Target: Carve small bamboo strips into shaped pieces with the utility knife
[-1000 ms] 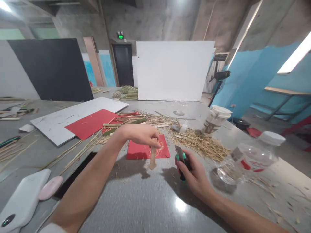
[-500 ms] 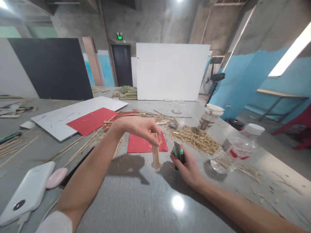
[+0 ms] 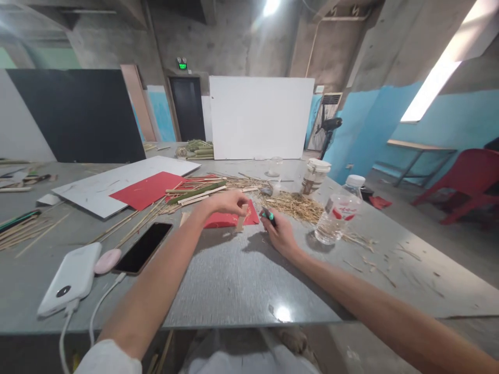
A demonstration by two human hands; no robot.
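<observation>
A pale strip (image 3: 240,222) stands at the centre of the frame, its upper end pinched between the thumb and fingers of the left hand (image 3: 231,202); its lower end is near the tabletop, though whether it touches cannot be told. Just to its right, the right hand (image 3: 283,232) is closed around a green-and-black cutter (image 3: 270,215), which is apart from the strip; the blade is too small to make out clearly.

Compared with half a second ago, the view takes in more: the table's near edge and the person's lap now show along the bottom. Both grips are unchanged, so the work itself seems barely altered.

Behind the strip lies a red sheet (image 3: 222,221) with shavings on its right part. Straw (image 3: 299,206) is heaped right of centre, beside a clear bottle (image 3: 337,215). At lower left, a phone (image 3: 144,248) and a white power bank (image 3: 70,278) rest on the grey table (image 3: 218,291).

Beyond, a white panel (image 3: 261,117) stands at upper centre, a black panel (image 3: 80,114) at upper left, and a red chair (image 3: 465,179) at the right edge.
</observation>
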